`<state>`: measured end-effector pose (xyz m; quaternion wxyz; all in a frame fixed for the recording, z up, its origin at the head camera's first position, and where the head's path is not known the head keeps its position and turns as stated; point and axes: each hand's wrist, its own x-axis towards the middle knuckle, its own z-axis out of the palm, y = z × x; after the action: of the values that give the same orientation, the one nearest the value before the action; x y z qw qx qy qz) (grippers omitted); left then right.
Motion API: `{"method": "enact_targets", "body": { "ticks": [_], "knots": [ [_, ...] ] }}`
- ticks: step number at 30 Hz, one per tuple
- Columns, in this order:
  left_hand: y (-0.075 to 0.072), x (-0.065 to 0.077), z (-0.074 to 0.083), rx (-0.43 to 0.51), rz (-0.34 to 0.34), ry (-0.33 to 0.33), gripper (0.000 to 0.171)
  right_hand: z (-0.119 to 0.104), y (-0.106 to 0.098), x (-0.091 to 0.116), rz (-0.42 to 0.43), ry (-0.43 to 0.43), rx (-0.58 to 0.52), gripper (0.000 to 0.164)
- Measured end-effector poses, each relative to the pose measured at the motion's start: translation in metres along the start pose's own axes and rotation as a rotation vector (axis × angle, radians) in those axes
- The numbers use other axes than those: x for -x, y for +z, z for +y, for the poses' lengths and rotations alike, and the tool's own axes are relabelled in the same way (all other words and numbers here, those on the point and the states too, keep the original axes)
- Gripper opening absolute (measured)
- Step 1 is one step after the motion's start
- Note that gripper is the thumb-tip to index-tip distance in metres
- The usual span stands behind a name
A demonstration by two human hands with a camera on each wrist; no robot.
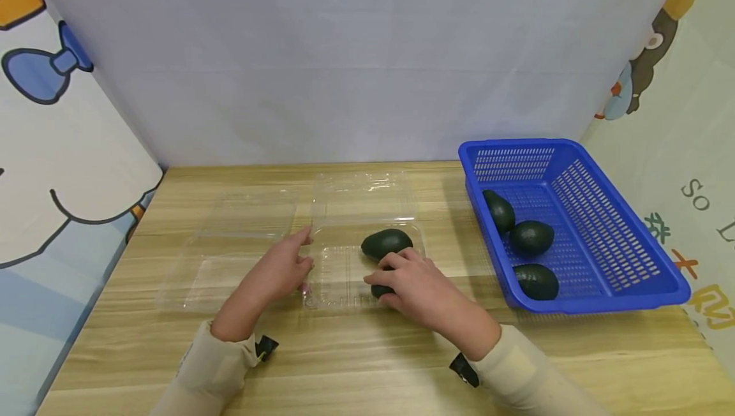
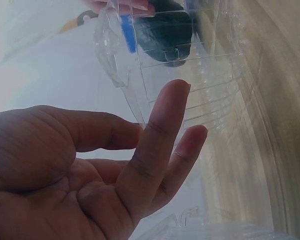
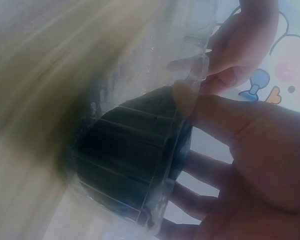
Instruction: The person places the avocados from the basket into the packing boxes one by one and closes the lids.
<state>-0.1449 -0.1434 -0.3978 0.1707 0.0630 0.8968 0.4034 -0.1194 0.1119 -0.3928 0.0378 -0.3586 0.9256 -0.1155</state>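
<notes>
A clear plastic clamshell box (image 1: 335,275) stands with its lid folded back on the wooden table. Inside its right half, one dark green avocado (image 1: 386,244) lies toward the back. My right hand (image 1: 410,285) grips a second avocado (image 1: 380,290) in front of it, mostly covered by the fingers. Through the box wall in the right wrist view, that avocado (image 3: 125,150) shows low in the box, with thumb and fingers around it. My left hand (image 1: 284,267) is at the box's left edge, its fingers (image 2: 165,115) extended beside the clear wall.
A blue slotted basket (image 1: 626,212) on the right holds three avocados (image 1: 532,238) along its left side. Another open clear clamshell (image 1: 247,215) lies left of the box, partly behind my left forearm. A pale cloth wall stands behind the table.
</notes>
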Motion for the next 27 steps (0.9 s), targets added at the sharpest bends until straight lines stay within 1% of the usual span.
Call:
{"method": "enact_targets", "body": {
  "ticks": [4,9,14,17,21,25,27],
  "knots": [
    [0.0,-0.001,0.0,0.003,0.0,-0.002,0.065,0.001,-0.001,0.0,-0.001,-0.007,0.001,0.033],
    [0.0,-0.001,-0.001,-0.001,-0.001,-0.002,0.065,0.002,-0.001,0.0,0.015,-0.041,0.024,0.03],
    [0.0,-0.001,-0.001,-0.007,-0.004,-0.003,0.065,0.003,-0.007,0.003,0.028,-0.056,0.004,0.032],
    [0.0,-0.001,-0.001,-0.006,-0.004,0.0,0.065,0.004,-0.016,0.008,0.035,-0.059,-0.015,0.034],
    [0.0,-0.001,-0.001,0.0,-0.004,0.0,0.065,0.008,-0.034,0.017,0.06,-0.067,-0.04,0.037],
    [0.0,-0.002,-0.002,0.002,-0.001,-0.001,0.065,0.017,-0.053,0.026,0.12,-0.064,-0.051,0.041],
    [0.0,-0.002,-0.002,0.002,-0.002,-0.003,0.065,0.024,-0.063,0.031,0.152,-0.044,-0.041,0.043]
  ]
}}
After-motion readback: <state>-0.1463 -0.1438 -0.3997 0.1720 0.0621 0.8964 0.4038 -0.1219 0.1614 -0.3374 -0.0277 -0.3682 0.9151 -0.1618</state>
